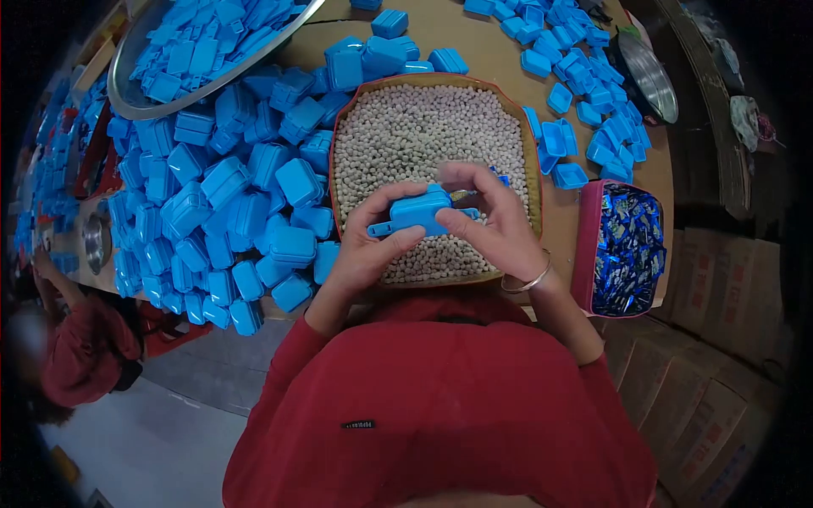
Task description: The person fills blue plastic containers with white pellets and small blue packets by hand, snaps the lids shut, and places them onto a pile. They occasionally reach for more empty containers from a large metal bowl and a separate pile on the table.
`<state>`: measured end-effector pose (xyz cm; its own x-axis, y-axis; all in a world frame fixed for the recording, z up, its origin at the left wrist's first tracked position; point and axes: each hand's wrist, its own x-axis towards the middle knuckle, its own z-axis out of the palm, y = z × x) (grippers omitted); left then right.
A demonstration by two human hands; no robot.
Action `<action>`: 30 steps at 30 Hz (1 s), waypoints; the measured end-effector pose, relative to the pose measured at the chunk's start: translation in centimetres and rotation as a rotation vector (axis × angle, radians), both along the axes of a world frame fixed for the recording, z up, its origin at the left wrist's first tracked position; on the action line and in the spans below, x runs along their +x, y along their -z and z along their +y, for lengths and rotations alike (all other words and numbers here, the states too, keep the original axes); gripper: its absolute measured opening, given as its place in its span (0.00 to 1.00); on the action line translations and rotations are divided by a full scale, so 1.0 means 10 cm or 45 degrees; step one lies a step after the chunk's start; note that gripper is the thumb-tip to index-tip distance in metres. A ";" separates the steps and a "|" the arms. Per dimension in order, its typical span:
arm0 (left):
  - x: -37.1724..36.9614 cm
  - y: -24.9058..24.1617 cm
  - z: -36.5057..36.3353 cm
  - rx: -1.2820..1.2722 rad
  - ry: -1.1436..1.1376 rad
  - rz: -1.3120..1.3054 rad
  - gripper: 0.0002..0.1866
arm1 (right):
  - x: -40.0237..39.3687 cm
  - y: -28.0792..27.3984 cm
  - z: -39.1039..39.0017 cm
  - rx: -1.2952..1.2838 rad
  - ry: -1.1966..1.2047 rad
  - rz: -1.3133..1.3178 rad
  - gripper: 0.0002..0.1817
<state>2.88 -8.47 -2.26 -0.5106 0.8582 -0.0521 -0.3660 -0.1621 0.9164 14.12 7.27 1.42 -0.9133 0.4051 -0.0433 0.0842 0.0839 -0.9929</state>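
A small blue plastic case [421,209] is held between my two hands, over a tray [531,161] of small pale round pellets [428,118]. My left hand [370,245] is closed on its left side, thumb along the near edge. On the other side, my right hand [500,227] has its thumb against the case and its fingers curled over the far side. A blue strap-like piece [379,229] sticks out by the left fingers. Something small and patterned [463,196] shows under the right fingers; I cannot make out what it is.
Many closed blue cases [224,182] are heaped left of the tray. A metal basin [127,100] at upper left holds flat blue pieces [203,55]. Open blue halves [593,85] lie at upper right. A pink-edged box [586,245] contains shiny blue packets [631,245]. Another person [89,347] is at left.
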 end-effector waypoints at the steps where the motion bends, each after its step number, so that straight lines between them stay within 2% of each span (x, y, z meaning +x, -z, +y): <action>1: 0.02 0.01 0.00 0.012 -0.012 0.042 0.24 | 0.02 0.01 0.00 0.077 -0.033 0.007 0.24; 3: 0.04 -0.03 -0.01 -0.009 0.004 0.036 0.23 | 0.04 0.06 0.01 0.232 -0.100 0.023 0.24; 10: -0.01 -0.15 -0.02 0.081 0.077 0.196 0.21 | 0.05 0.01 0.05 -0.048 -0.119 0.061 0.25; 16: 0.03 -0.31 -0.02 -0.024 0.032 0.201 0.20 | 0.07 0.00 0.07 -0.072 -0.153 0.086 0.23; 19: 0.03 -0.31 -0.01 -0.038 0.019 0.284 0.23 | 0.07 -0.03 0.05 -0.204 -0.083 0.082 0.22; 22: 0.01 -0.25 0.01 -0.005 0.018 0.410 0.19 | 0.05 0.03 0.07 -0.086 -0.102 0.143 0.22; 25: 0.04 -0.25 0.02 -0.021 -0.023 0.135 0.20 | 0.01 -0.01 0.03 -0.200 -0.041 0.095 0.22; 28: 0.10 -0.07 0.13 0.228 -0.134 -0.203 0.22 | -0.02 -0.01 -0.05 -0.192 0.022 0.100 0.23; 29: 0.14 -0.05 0.15 0.259 -0.151 -0.233 0.24 | -0.03 -0.02 -0.09 -0.441 0.028 0.113 0.25; 30: 0.19 -0.05 0.17 0.288 -0.166 -0.267 0.27 | -0.03 -0.06 -0.12 -0.444 0.030 0.127 0.25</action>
